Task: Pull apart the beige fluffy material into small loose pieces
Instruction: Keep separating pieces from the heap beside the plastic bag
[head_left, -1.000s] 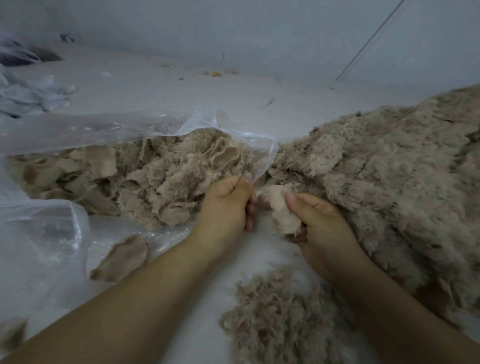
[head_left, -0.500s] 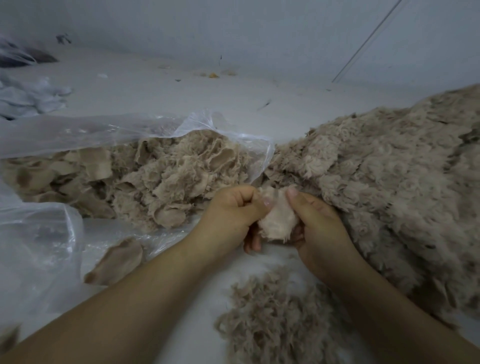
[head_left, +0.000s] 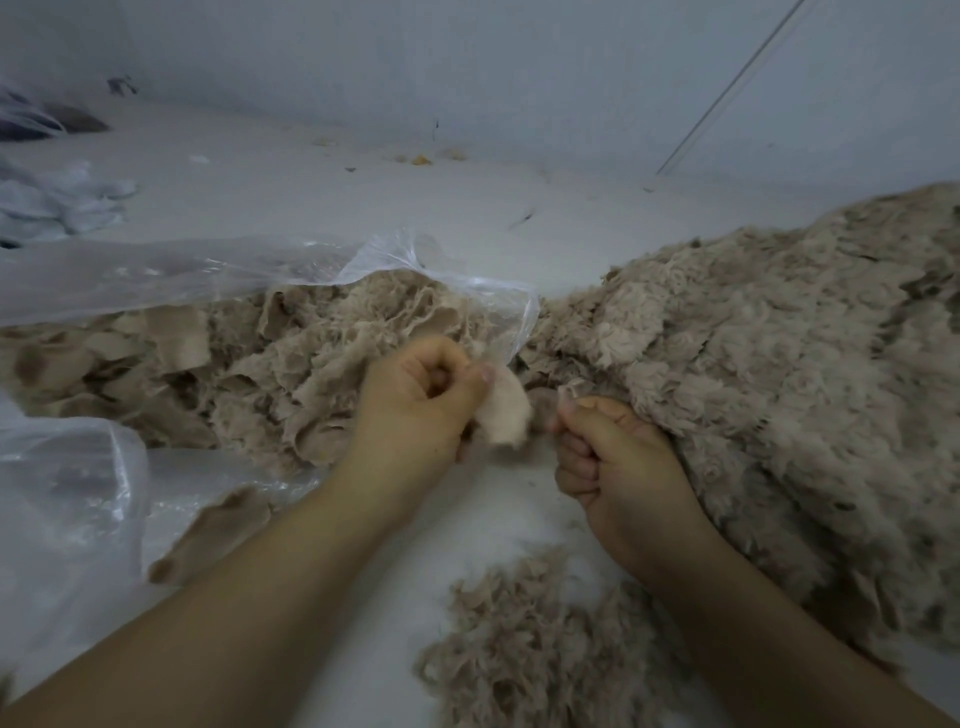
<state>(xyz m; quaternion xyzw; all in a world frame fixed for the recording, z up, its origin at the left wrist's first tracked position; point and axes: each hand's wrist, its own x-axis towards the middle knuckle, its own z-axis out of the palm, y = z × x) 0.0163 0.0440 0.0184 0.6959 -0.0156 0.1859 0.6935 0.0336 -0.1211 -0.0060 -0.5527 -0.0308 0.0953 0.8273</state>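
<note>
the left hand (head_left: 421, 395) pinches a fluff piece (head_left: 506, 410); the right hand (head_left: 613, 457) clamps a small tuft (head_left: 571, 388), both set to tear.

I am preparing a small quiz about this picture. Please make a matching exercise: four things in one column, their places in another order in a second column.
1. pale scrap
2. clear plastic bag
3. loose fibre pile
4. big fluffy heap

A. near edge, between the forearms
B. right side
C. pinched in the left hand
D. left side, holding beige pieces

Pairs: 1-C, 2-D, 3-A, 4-B
</note>
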